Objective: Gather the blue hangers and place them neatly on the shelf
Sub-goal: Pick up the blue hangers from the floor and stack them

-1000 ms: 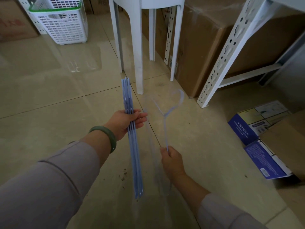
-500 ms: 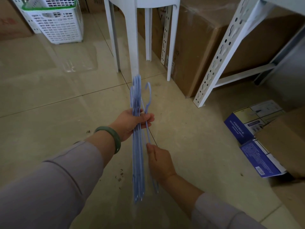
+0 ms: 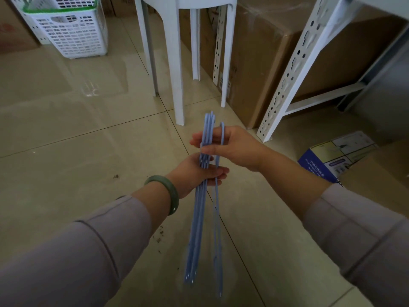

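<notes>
A bunch of several thin blue hangers (image 3: 200, 220) hangs edge-on in front of me above the tiled floor. My left hand (image 3: 194, 173), with a green bangle on the wrist, grips the bunch around its upper part. My right hand (image 3: 232, 147) is closed on the hangers just above the left one, near their hooks. One hanger (image 3: 218, 218) at the right side stands slightly apart from the others lower down. The white metal shelf frame (image 3: 294, 63) rises at the upper right.
A white plastic stool (image 3: 179, 63) stands just beyond my hands. Large cardboard boxes (image 3: 261, 52) sit behind it under the shelf. A white basket with a green rim (image 3: 70, 29) is at the far left. A blue and white box (image 3: 332, 158) lies on the floor at right.
My right hand brought the loose hanger against the bunch, then moved up from below the left hand to grip near the hooks. The bunch shifted slightly right.
</notes>
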`<action>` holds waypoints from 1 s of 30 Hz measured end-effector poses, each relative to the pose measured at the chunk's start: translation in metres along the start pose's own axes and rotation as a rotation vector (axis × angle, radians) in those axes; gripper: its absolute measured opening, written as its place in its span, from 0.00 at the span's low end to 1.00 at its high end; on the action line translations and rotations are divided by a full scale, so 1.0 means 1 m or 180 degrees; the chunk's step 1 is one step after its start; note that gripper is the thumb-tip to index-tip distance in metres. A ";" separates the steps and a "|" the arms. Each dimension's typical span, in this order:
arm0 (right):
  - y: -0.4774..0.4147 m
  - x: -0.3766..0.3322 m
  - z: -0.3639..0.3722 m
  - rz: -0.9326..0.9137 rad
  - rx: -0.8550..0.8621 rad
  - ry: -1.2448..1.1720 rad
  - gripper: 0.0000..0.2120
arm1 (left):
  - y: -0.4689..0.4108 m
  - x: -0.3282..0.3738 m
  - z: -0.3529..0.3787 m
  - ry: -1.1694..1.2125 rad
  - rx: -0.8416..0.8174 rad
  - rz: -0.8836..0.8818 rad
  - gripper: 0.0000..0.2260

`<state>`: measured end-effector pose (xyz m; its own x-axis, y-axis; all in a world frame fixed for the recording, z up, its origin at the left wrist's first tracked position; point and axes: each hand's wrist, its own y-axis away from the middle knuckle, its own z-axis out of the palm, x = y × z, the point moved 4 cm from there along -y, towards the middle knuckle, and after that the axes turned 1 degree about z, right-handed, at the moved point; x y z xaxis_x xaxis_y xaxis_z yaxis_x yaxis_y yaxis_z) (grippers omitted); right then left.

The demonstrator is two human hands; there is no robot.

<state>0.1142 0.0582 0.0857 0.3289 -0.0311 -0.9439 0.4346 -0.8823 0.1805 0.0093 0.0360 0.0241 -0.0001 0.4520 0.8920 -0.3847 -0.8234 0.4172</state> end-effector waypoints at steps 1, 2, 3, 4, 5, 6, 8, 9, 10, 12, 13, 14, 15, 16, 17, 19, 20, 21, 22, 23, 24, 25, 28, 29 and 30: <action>0.003 -0.002 -0.002 -0.0013 -0.0076 0.0020 0.14 | -0.001 -0.001 0.005 0.0003 -0.0052 -0.0027 0.20; 0.005 -0.004 -0.004 -0.0036 -0.0119 0.0032 0.13 | -0.001 -0.002 0.010 0.0019 -0.0109 -0.0045 0.21; 0.009 -0.006 -0.007 -0.0061 -0.0133 0.0009 0.12 | -0.001 -0.001 0.015 0.0042 -0.0174 -0.0068 0.21; 0.011 -0.007 -0.010 -0.0084 -0.0131 -0.0039 0.11 | -0.002 -0.001 0.020 0.0088 -0.0248 -0.0100 0.21; 0.014 -0.009 -0.013 -0.0095 -0.0110 -0.0088 0.11 | -0.002 0.000 0.025 0.0125 -0.0320 -0.0142 0.19; 0.016 -0.010 -0.017 -0.0110 -0.0091 -0.0122 0.10 | -0.002 0.001 0.029 0.0151 -0.0387 -0.0194 0.16; 0.021 -0.012 -0.022 -0.0160 -0.0081 -0.0091 0.10 | -0.004 0.003 0.036 0.0226 -0.0498 -0.0342 0.09; 0.023 -0.013 -0.024 -0.0187 -0.0077 -0.0020 0.09 | -0.005 0.004 0.040 0.0267 -0.0541 -0.0421 0.07; 0.025 -0.014 -0.026 -0.0210 -0.0063 0.0057 0.09 | -0.006 0.005 0.042 0.0297 -0.0583 -0.0495 0.06; 0.029 -0.016 -0.030 -0.0252 -0.0021 0.0118 0.09 | -0.008 0.007 0.047 0.0376 -0.0679 -0.0677 0.06; 0.031 -0.018 -0.033 -0.0271 0.0001 0.0111 0.10 | -0.008 0.008 0.049 0.0421 -0.0761 -0.0784 0.06; 0.033 -0.020 -0.036 -0.0293 0.0011 0.0107 0.10 | -0.008 0.009 0.052 0.0466 -0.0874 -0.0867 0.07; 0.035 -0.024 -0.038 -0.0314 0.0006 0.0114 0.11 | -0.008 0.011 0.054 0.0508 -0.0987 -0.0913 0.08; 0.037 -0.027 -0.042 -0.0329 0.0006 0.0112 0.11 | -0.009 0.014 0.056 0.0528 -0.1075 -0.0917 0.08; 0.038 -0.031 -0.046 -0.0340 0.0025 0.0080 0.11 | -0.010 0.019 0.059 0.0513 -0.1139 -0.0885 0.09; 0.040 -0.043 -0.057 -0.0367 0.0162 -0.0017 0.10 | -0.015 0.036 0.065 0.0425 -0.1216 -0.0766 0.10; 0.041 -0.052 -0.065 -0.0390 0.0246 -0.0027 0.10 | -0.016 0.048 0.069 0.0383 -0.1215 -0.0692 0.10; 0.043 -0.064 -0.073 -0.0413 0.0298 -0.0002 0.09 | -0.016 0.063 0.074 0.0340 -0.1204 -0.0610 0.09; 0.045 -0.080 -0.081 -0.0438 0.0307 0.0045 0.09 | -0.015 0.080 0.079 0.0286 -0.1195 -0.0520 0.09; 0.048 -0.099 -0.089 -0.0464 0.0295 0.0092 0.08 | -0.011 0.100 0.084 0.0233 -0.1199 -0.0435 0.09; 0.051 -0.119 -0.098 -0.0476 0.0283 0.0127 0.08 | -0.006 0.121 0.089 0.0216 -0.1211 -0.0366 0.09; 0.055 -0.142 -0.108 -0.0473 0.0280 0.0152 0.08 | 0.000 0.144 0.095 0.0250 -0.1233 -0.0321 0.10; 0.067 -0.214 -0.137 -0.0450 0.0284 0.0178 0.08 | 0.026 0.212 0.113 0.0583 -0.1333 -0.0412 0.12; 0.072 -0.240 -0.146 -0.0451 0.0270 0.0154 0.08 | 0.037 0.236 0.120 0.0690 -0.1408 -0.0491 0.13; 0.077 -0.267 -0.155 -0.0456 0.0249 0.0106 0.09 | 0.050 0.261 0.127 0.0751 -0.1505 -0.0543 0.14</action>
<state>0.1899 0.0720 0.3947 0.2962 0.1121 -0.9485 0.4128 -0.9106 0.0213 0.1075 0.0689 0.3003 -0.0874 0.6749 0.7327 -0.7697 -0.5127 0.3804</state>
